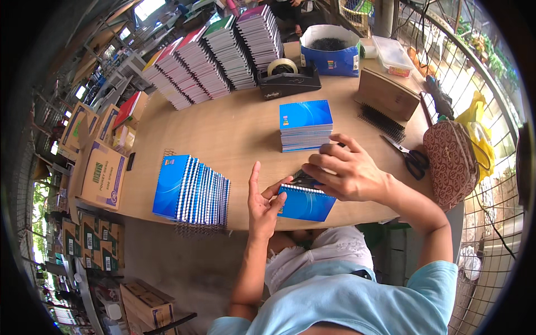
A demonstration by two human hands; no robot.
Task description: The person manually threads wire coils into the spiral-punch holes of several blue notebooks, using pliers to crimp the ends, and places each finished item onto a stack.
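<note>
We see wooden table [234,134], fanned row of bound blue notebooks [192,191] at left, unbound stack [305,125] centre. Blue notebook [306,202] at near edge: right hand [349,174] grasping spiral edge, pressing it steady; left hand [263,202] open, bracing corner.
</note>
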